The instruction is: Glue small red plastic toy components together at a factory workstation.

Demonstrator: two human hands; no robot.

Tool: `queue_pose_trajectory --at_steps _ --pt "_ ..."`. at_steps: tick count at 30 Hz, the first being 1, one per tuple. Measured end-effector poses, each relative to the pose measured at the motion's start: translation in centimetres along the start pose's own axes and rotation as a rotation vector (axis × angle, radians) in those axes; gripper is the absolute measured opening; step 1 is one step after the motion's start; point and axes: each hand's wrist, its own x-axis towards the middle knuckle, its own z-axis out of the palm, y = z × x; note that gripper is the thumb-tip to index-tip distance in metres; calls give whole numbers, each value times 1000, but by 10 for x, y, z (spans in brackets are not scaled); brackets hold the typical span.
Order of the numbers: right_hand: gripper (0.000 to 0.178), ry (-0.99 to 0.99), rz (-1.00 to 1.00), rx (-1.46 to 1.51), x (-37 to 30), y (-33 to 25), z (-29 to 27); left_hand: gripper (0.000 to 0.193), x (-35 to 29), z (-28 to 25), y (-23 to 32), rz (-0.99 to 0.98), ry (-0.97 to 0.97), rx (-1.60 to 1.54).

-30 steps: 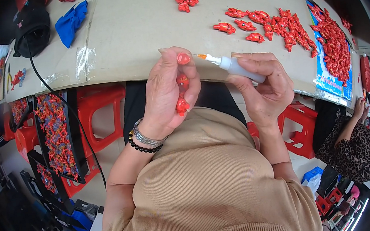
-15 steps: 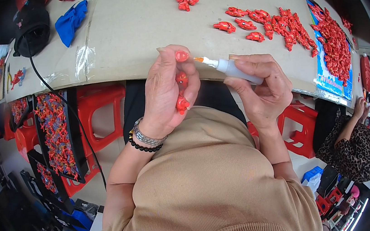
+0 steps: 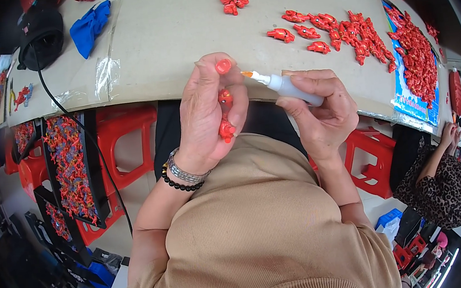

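Observation:
My left hand (image 3: 208,109) is raised at the table's near edge, closed around small red plastic pieces. A round red piece (image 3: 223,66) is pinched between its thumb and fingertip, and red figure parts (image 3: 228,126) show between the curled fingers and palm. In my right hand (image 3: 326,107) is a small white squeeze bottle (image 3: 291,88), gripped between thumb and fingers and tilted. Its white nozzle with an orange tip (image 3: 248,75) points at my left hand, a short gap from the round piece.
Loose red figure parts (image 3: 351,33) lie on the table (image 3: 166,32), with a large heap (image 3: 418,66) on a blue sheet at right. A black cable (image 3: 61,106) hangs down from a black cap (image 3: 41,37) beside a blue cloth (image 3: 91,29). Red stools (image 3: 127,138) and a co-worker (image 3: 439,182) flank me.
My right hand and the bottle have shifted slightly left, toward my left hand. The round red piece has moved up a little; both grips stay the same.

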Motion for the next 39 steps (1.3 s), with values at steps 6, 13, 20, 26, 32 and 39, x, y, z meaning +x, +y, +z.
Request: queue_pose_trajectory --at_steps 6,13,20,26,32,39 --pt "31 -23 -10 -20 0 1 1 38 0 0 0 17 -22 11" --pt "31 -14 -5 -9 0 4 1 37 0 2 1 19 16 -9" --pt "40 18 260 344 18 1 -5 38 0 -2 3 -17 24 -82" --pt "38 -97 458 517 63 -2 -5 29 -1 -7 8 -91 -13 -220" --pt "26 -315 395 101 110 11 24 23 -6 -5 19 -102 -51 -238" --pt "19 -432 -171 -657 119 36 59 22 -8 -15 22 -57 -91 -301"
